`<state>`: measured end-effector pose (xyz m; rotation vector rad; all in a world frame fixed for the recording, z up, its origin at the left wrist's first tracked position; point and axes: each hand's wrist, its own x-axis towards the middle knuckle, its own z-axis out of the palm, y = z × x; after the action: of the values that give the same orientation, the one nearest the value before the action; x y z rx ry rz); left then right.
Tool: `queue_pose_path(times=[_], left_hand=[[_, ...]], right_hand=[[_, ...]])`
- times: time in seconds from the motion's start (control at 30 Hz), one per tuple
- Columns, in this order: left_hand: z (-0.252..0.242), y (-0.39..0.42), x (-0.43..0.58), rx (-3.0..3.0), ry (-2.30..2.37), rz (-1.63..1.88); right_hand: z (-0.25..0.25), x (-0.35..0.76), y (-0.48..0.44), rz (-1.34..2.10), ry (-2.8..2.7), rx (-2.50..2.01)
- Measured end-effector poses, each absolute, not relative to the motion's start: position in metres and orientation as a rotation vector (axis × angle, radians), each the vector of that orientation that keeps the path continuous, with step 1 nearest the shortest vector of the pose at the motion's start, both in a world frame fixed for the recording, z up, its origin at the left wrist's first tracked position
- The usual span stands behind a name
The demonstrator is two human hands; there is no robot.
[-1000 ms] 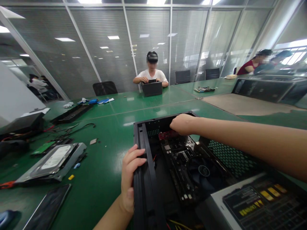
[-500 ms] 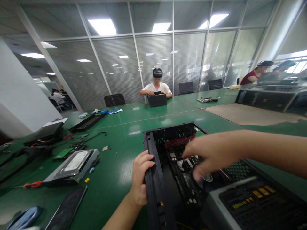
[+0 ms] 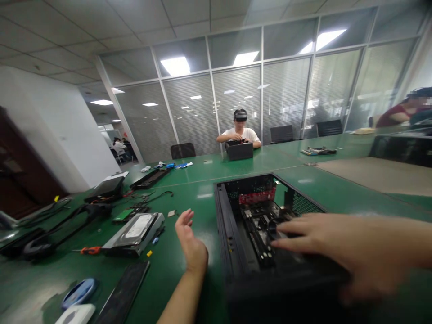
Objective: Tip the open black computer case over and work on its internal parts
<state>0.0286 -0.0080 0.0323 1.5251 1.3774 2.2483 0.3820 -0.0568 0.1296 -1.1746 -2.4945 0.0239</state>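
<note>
An open black computer case (image 3: 227,220) lies on the green table (image 3: 189,180), with a motherboard (image 3: 259,225) and a red card (image 3: 257,197) inside. My left hand (image 3: 189,243) hovers just left of the case wall, fingers spread and holding nothing. My right hand (image 3: 337,249) reaches across the near part of the case, blurred, fingers stretched flat over the motherboard. Nothing shows in it.
Left of the case lie a hard drive in a metal bracket (image 3: 135,233), an orange-handled screwdriver (image 3: 88,249), a dark panel (image 3: 123,292), cables (image 3: 67,220) and small parts. A person works on a black box (image 3: 239,150) across the table. Another person (image 3: 405,112) sits far right.
My left hand has let go of the case wall and opened beside it. My right hand has pulled back from the far end toward the near part. The view has tilted up.
</note>
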Motion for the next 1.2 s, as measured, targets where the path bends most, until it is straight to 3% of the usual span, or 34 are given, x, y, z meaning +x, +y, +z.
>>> queue_pose_path(times=[0.1,0.27,0.43,0.63,0.83,1.03,1.2], left_hand=[[0.021,0.016,-0.009,1.241,1.645,2.259],[0.002,0.032,-0.033,1.13,1.761,2.086],[-0.001,0.036,-0.023,1.347,1.666,1.86],[0.002,0.034,-0.012,1.508,1.653,1.697],[0.004,0.028,0.0,1.684,1.605,1.567],[0.006,0.025,0.008,1.728,1.585,1.438],[0.004,0.026,0.005,1.742,1.572,1.432]], right_hand=[[0.167,0.329,0.032,0.078,-2.951,-0.78],[0.158,0.228,0.142,-0.482,-2.289,-1.368],[0.117,0.181,0.136,-0.305,-2.402,-1.378],[0.052,0.253,0.081,-0.085,-2.455,-1.365],[-0.011,0.364,0.027,0.218,-2.062,-1.42],[-0.02,0.424,0.038,0.232,-1.648,-1.394],[-0.022,0.422,0.052,0.235,-1.716,-1.351]])
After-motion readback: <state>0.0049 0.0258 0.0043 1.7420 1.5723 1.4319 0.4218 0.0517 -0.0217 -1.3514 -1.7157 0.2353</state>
